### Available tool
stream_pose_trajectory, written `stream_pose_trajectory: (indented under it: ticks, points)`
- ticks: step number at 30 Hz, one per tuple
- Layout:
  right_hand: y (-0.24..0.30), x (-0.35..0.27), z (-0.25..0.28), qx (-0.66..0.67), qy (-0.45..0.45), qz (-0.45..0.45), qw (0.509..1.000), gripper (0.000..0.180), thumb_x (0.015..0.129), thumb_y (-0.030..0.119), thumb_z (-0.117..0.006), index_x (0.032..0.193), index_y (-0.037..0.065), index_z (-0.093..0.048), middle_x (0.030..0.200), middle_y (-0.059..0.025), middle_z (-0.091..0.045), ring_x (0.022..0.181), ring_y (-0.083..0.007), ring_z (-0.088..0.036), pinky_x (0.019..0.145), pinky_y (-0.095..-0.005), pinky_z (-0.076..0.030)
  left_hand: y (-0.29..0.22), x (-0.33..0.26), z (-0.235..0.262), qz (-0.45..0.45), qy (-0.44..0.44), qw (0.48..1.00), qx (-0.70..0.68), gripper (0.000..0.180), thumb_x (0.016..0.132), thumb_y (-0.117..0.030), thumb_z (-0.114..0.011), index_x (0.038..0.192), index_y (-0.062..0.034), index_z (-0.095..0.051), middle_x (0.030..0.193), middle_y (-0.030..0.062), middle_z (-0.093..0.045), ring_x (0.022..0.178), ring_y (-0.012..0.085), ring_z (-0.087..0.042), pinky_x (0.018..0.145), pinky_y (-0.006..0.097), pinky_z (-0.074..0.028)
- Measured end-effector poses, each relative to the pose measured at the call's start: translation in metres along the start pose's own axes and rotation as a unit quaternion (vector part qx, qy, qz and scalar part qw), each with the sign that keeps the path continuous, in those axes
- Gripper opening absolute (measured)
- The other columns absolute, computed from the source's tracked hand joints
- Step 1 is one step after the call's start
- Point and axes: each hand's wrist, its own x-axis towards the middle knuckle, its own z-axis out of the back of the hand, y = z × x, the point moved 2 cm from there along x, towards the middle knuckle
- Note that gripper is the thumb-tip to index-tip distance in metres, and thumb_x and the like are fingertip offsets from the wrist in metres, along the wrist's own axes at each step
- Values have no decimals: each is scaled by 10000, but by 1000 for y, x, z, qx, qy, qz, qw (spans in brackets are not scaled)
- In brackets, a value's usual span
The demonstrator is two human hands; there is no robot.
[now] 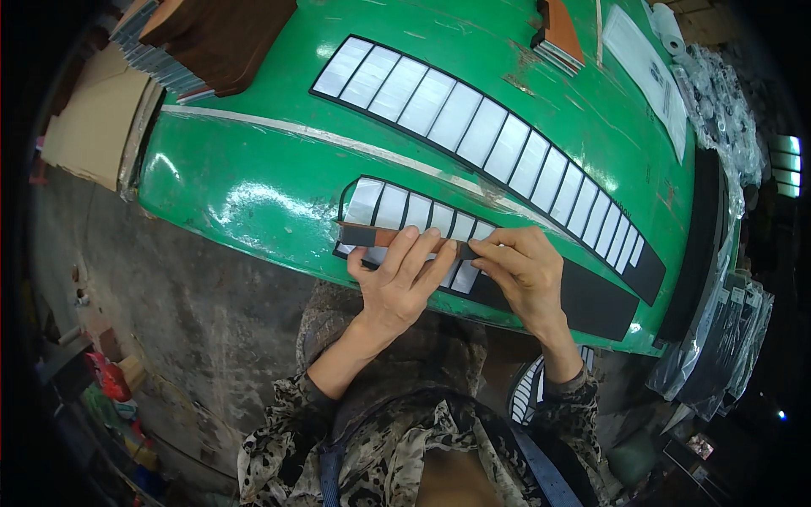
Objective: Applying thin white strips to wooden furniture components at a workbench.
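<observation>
My left hand (397, 275) is closed over a narrow strip (359, 236), dark grey at its left end and brown along the middle, with the fingers laid across its top. At the strip's dark right end, my right hand (528, 266) pinches with thumb and fingertips. Both hands are above the table's near edge, over a black sheet (600, 302) that bears a row of silvery-white rectangular pieces (391, 205). Part of that row is hidden under the fingers and strip. Farther off lies a longer, curved-looking black sheet with similar white rectangles (448, 110).
The green table (253, 186) has a pale line (338, 142) across it. Brown stacked panels (215, 42) stand at far left beside cardboard (101, 127). A smaller brown stack (559, 42) sits at the back. Plastic-wrapped goods (718, 101) and dark wrapped panels (718, 338) line the right.
</observation>
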Motion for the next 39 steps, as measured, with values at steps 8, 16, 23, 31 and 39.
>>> stream_pose_trajectory:
  ticks: [8,16,23,31,39]
  points:
    - [0,1,-1,3,0,2,1000,278,634,89,-772,904,116,-711,833,2,-629,713,-177,-539,606,-290,-451,0,0,0,-2,1,1000,1,267,774,-202,-634,1036,-234,-671,1170,-57,-564,1138,114,-477,932,466,-216]
    - [0,0,-1,21,-7,-1,1000,277,629,78,-773,897,99,-709,827,-6,-630,705,-180,-541,599,-290,-448,0,0,1,-2,0,1000,-2,267,767,-195,-637,1030,-227,-668,1168,-56,-566,1140,115,-477,925,462,-218]
    - [-3,-1,0,20,-13,-2,1000,273,620,71,-774,884,91,-708,825,-13,-631,691,-180,-538,586,-288,-440,0,1,0,-1,-3,1000,1,250,772,-202,-640,1018,-233,-671,1162,-61,-571,1142,112,-475,931,463,-215]
    - [-2,0,-1,24,-10,2,1000,266,627,84,-772,885,98,-708,822,-4,-631,691,-174,-539,595,-289,-440,0,0,-1,1,-6,1000,3,244,774,-205,-641,1013,-244,-671,1162,-65,-573,1144,109,-474,938,466,-213]
    - [-2,1,-1,24,-8,0,1000,268,628,88,-773,888,102,-708,816,-3,-630,689,-173,-540,589,-289,-447,0,0,-1,0,-3,1000,2,256,772,-200,-638,1023,-241,-669,1161,-61,-572,1138,114,-479,936,468,-215]
